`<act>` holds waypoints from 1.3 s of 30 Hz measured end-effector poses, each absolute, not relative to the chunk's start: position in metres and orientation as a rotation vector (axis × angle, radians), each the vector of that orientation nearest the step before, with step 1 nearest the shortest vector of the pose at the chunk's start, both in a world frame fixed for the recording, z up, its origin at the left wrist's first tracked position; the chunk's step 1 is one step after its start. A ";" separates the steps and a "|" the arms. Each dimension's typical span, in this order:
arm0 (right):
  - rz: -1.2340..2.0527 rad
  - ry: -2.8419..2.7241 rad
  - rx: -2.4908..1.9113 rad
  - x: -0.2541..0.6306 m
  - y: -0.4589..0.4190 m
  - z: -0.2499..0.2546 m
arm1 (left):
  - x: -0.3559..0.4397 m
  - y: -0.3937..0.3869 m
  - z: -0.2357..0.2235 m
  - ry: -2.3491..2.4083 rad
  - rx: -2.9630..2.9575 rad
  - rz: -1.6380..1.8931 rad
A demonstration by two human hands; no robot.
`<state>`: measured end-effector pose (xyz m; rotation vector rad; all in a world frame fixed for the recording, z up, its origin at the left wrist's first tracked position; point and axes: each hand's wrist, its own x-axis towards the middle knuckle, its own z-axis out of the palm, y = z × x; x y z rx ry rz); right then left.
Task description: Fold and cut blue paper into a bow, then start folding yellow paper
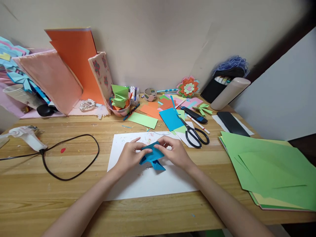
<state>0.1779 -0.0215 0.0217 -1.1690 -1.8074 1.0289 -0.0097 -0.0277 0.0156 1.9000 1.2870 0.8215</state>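
A folded piece of blue paper (154, 154) is held between my two hands, with a pointed flap hanging toward me. My left hand (130, 154) pinches its left edge, thumb on top and the index finger behind. At its upper right, my right hand (174, 149) grips the paper with the thumb pressed on its face. Both hands are over a white sheet (128, 187) marked with small coloured specks. Beyond them lie black-handled scissors (194, 135), blades pointing away, touching a flat blue paper rectangle (171, 119).
On the left are a white glue gun (29, 136) and its looped black cord (95, 158). Green paper sheets (271, 168) are stacked at right, near a black phone (232, 123). Behind stand a pink holder (54, 79), a bowl of paper scraps (120, 111) and a beige cylinder (229, 93).
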 end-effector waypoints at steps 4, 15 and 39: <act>1.124 -1.866 -1.176 0.192 -0.013 0.031 | -0.003 -0.013 0.035 1.275 2.137 0.788; 1.561 -0.524 -0.907 0.199 -0.001 0.020 | 0.058 -0.037 0.053 1.556 1.793 0.760; 1.472 -1.127 -1.200 0.213 0.007 0.016 | 0.056 0.030 0.042 1.189 1.263 0.991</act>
